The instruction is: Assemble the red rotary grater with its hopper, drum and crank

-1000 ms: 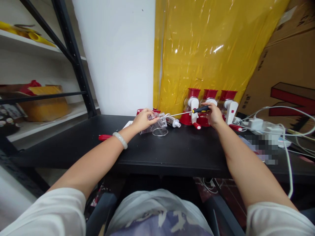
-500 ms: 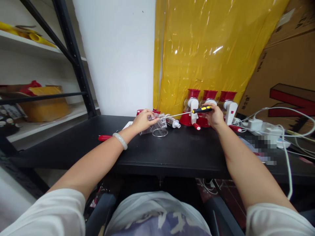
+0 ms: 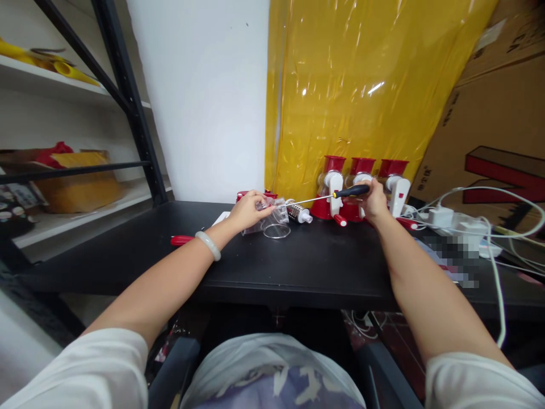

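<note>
At the black table (image 3: 306,261), I have the left hand (image 3: 247,211) closed, fingers pinching the clear plastic round-rimmed housing (image 3: 281,215). Right of the housing, my right hand (image 3: 375,201) wraps the black-and-yellow-handled steel screwdriver (image 3: 349,191). Beyond, right: three red-and-white grinders (image 3: 335,187).

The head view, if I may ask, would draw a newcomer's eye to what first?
Probably the glossy yellow sheet, upright behind the black table. Next, three red-and-white grinders before it, and the black-handled screwdriver in the right grip, its shaft pointing toward the left grip.
</note>
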